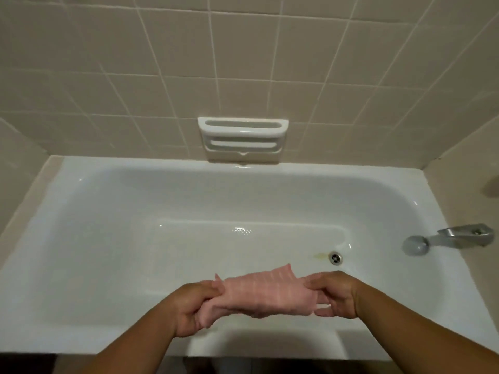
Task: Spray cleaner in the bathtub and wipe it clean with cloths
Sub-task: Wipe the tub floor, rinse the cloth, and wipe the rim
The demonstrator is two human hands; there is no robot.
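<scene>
Left hand point(186, 309), right hand point(337, 295): fingers pinching pink cloth point(267, 292) | left fingertips cloth-hidden

cloth point(266, 292): pink, pale stripes | bathtub point(108, 211): white | wall tiles point(243, 49): beige | spout point(456, 237): grey

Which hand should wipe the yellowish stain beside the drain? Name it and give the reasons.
Right, probably. The right hand grips the pink cloth at the end nearest the stain and drain, which lie just beyond it; the left hand grips the other end, farther off.
</scene>
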